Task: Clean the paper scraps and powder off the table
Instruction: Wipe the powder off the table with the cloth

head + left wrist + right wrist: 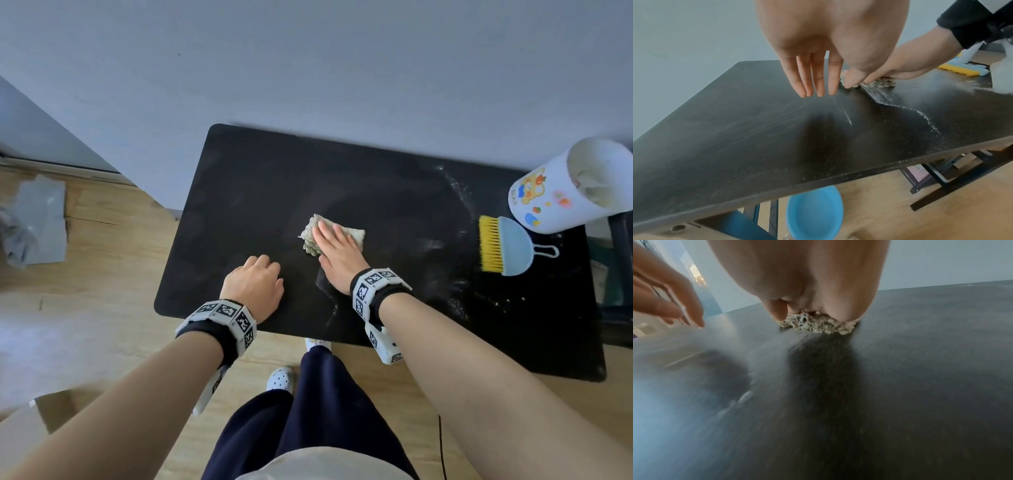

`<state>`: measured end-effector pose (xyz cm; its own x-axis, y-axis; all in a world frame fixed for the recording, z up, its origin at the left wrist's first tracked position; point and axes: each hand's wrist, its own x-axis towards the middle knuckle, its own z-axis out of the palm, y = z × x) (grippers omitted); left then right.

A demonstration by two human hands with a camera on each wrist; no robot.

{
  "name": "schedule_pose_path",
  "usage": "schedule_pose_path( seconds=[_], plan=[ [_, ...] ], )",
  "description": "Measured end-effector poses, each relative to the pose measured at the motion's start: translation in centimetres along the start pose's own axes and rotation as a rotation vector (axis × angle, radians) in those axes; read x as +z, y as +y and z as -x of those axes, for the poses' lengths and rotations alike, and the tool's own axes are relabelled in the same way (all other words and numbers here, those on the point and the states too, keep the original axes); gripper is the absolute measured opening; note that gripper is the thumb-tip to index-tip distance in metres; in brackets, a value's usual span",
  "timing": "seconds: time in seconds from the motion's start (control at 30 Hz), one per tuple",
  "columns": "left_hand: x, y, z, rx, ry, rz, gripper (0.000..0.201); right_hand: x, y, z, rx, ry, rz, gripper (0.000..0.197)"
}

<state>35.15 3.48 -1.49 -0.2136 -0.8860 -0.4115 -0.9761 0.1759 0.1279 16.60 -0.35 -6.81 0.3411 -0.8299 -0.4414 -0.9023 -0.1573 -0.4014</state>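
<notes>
My right hand point(337, 250) lies flat on a folded beige-green cloth point(310, 236) in the middle of the black table point(274, 178), pressing it down. The right wrist view shows the cloth point(813, 325) bunched under the palm. A wiped streak and a thin white powder line point(927, 118) trail behind the cloth point(877, 83) toward the front edge. More powder point(455, 192) dusts the right side of the table. My left hand point(255, 281) is at the front left of the table, holding nothing, its fingers point(813, 78) straight and pointing down at the surface.
A yellow-bristled brush in a blue dustpan point(503, 245) lies at the right of the table. Behind it stands a white stickered bin point(565, 192). A blue stool point(815, 212) sits under the front edge. Crumpled grey plastic point(37, 219) lies on the wooden floor at left.
</notes>
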Motion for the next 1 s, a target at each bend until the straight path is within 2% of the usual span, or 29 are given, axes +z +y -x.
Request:
schedule_pose_path(
  seconds=[0.33, 0.57, 0.83, 1.0],
  plan=[
    [2.0, -1.3, 4.3, 0.116, 0.041, -0.037, 0.027, 5.7, -3.6, 6.3, 0.030, 0.013, 0.038, 0.062],
    [4.0, -2.7, 7.1, 0.178, 0.022, -0.114, 0.027, 9.1, -6.2, 9.4, 0.045, 0.012, 0.034, 0.061],
    [5.1, -6.0, 8.8, 0.179, 0.064, -0.053, 0.022, 9.3, -11.0, 5.8, -0.039, -0.001, 0.075, 0.060],
    [5.4, -7.1, 8.2, 0.153, 0.085, -0.019, 0.018, 7.1, -9.0, 2.3, -0.021, 0.076, 0.101, 0.057]
  ],
)
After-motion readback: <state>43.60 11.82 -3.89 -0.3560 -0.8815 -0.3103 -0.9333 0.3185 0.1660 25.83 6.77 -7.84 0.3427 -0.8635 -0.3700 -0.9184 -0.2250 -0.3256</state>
